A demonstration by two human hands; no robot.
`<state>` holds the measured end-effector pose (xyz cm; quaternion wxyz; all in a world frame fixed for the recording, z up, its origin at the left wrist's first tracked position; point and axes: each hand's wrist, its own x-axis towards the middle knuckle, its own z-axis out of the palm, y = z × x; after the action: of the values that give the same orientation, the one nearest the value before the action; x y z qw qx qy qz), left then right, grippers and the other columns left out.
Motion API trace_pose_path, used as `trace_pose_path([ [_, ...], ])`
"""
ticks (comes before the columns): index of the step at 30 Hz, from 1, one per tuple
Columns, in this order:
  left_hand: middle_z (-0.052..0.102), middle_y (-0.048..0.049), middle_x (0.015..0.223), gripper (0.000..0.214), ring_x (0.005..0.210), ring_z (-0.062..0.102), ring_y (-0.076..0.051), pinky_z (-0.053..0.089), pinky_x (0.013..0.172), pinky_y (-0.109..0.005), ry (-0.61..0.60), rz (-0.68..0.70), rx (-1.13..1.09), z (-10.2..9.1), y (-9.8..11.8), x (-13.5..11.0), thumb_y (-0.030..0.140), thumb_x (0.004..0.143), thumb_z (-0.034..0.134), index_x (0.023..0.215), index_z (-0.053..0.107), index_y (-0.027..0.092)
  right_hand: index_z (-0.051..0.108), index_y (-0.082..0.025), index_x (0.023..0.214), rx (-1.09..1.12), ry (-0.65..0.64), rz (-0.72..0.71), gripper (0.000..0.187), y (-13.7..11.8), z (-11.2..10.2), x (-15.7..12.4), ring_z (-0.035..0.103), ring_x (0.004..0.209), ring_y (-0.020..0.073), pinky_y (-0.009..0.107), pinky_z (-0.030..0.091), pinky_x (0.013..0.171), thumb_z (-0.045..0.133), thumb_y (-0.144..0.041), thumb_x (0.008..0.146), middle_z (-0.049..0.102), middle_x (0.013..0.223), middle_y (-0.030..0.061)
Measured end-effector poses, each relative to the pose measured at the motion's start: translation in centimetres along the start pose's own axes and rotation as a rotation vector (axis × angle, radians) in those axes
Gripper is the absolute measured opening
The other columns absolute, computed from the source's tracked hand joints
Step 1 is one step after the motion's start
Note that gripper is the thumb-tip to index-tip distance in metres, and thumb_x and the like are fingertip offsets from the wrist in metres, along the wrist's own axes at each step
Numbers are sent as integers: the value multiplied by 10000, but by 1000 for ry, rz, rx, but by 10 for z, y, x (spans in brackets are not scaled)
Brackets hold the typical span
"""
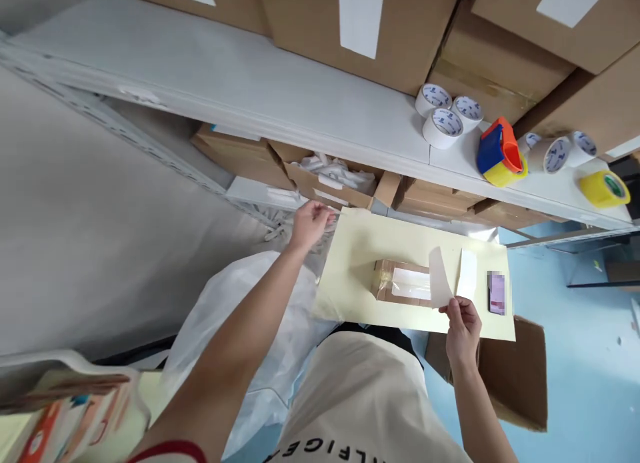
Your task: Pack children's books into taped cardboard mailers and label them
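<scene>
Carton of brown cardboard (pixel 384 281), small, oblong and glossy with clear tape at one end, lies on a pale yellow tabletop (pixel 400 239), a white label (pixel 411 284) along its upper face. Any print on the label is too faint to read. The right hand (pixel 463 326) pinches a curling white sheet (pixel 440 279) by its lower corner, the sheet overlapping the carton's end in view. The left hand (pixel 311 223), thumb and fingertips together, grips a thin pale strip (pixel 356 212), blurred, at the table's far corner. Another white slip (pixel 467 273) and a phone (pixel 497 293), its screen pixelated, lie to the right. "ILFIGE" reads upside down on the cream shirt (pixel 370 383); blue print inside the white tape rolls (pixel 443 131) on the shelf (pixel 280 96) is illegible.
</scene>
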<state>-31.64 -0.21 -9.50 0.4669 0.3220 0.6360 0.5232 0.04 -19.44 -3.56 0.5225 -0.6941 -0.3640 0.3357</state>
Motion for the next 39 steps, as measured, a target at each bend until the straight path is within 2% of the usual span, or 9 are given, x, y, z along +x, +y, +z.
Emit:
trace_pose_path([
  [6, 668, -36, 715, 38, 724, 649, -174, 521, 771, -329, -24, 161, 188, 47, 15, 81, 178, 746, 602, 717, 578, 184, 602, -191, 778, 4, 83, 50, 333, 3, -4, -5, 559, 625, 153, 316, 444, 655, 690, -511, 795, 606, 640, -4],
  [11, 709, -100, 992, 78, 1115, 603, -283, 394, 1053, -415, -58, 228, 411, 58, 20, 97, 136, 708, 624, 763, 654, 181, 597, -194, 766, 46, 100, 75, 333, 3, 0, -7, 559, 615, 157, 314, 440, 638, 695, -511, 789, 606, 627, -3],
  [15, 676, -124, 1117, 204, 1216, 543, -291, 339, 1112, -425, -71, 391, 481, 51, 21, 30, 165, 717, 666, 920, 673, 162, 591, -199, 761, 105, 23, 93, 331, 8, 5, -5, 538, 593, 144, 305, 432, 633, 692, -514, 789, 584, 598, -19],
  [20, 703, -61, 966, 196, 930, 656, -210, 525, 848, -344, -478, 720, 474, 61, 16, -140, 317, 789, 692, 944, 647, 207, 583, -208, 737, 220, -142, 161, 365, 3, 13, 7, 484, 541, 121, 274, 405, 573, 714, -549, 746, 527, 558, -46],
  [24, 691, -47, 898, 265, 887, 658, -216, 531, 795, -352, -391, 862, 569, 86, 10, -230, 304, 744, 763, 947, 618, 213, 576, -216, 720, 338, -287, 195, 354, -6, 10, 11, 502, 567, 121, 277, 432, 607, 728, -536, 736, 539, 594, -44],
  [28, 686, -45, 878, 106, 838, 663, -193, 529, 760, -336, -284, 955, 668, 108, 9, -255, 206, 836, 639, 938, 609, 216, 594, -218, 753, 433, -392, 216, 322, -3, -3, 5, 528, 610, 126, 288, 464, 646, 742, -503, 730, 580, 678, -27],
  [32, 695, -52, 891, 187, 840, 662, -166, 531, 754, -288, -254, 956, 632, 119, 3, -270, 100, 851, 498, 934, 627, 207, 638, -231, 830, 499, -479, 210, 238, 11, -22, 1, 574, 724, 151, 315, 490, 738, 716, -440, 747, 623, 789, -4],
  [36, 703, -40, 828, 117, 794, 662, -160, 523, 734, -269, -245, 597, 373, 124, -5, -283, 203, 845, 530, 847, 646, 196, 683, -251, 965, 357, -555, 34, 242, 25, -53, 6, 586, 941, 205, 361, 478, 841, 657, -369, 754, 630, 978, 42],
  [39, 692, -25, 753, 173, 712, 646, -157, 509, 671, -261, -205, 170, 49, 125, -6, -283, 353, 782, 621, 792, 630, 180, 691, -267, 1029, 111, -392, -174, 302, 33, -80, 12, 500, 1172, 267, 441, 419, 965, 658, -378, 750, 553, 1195, 79],
])
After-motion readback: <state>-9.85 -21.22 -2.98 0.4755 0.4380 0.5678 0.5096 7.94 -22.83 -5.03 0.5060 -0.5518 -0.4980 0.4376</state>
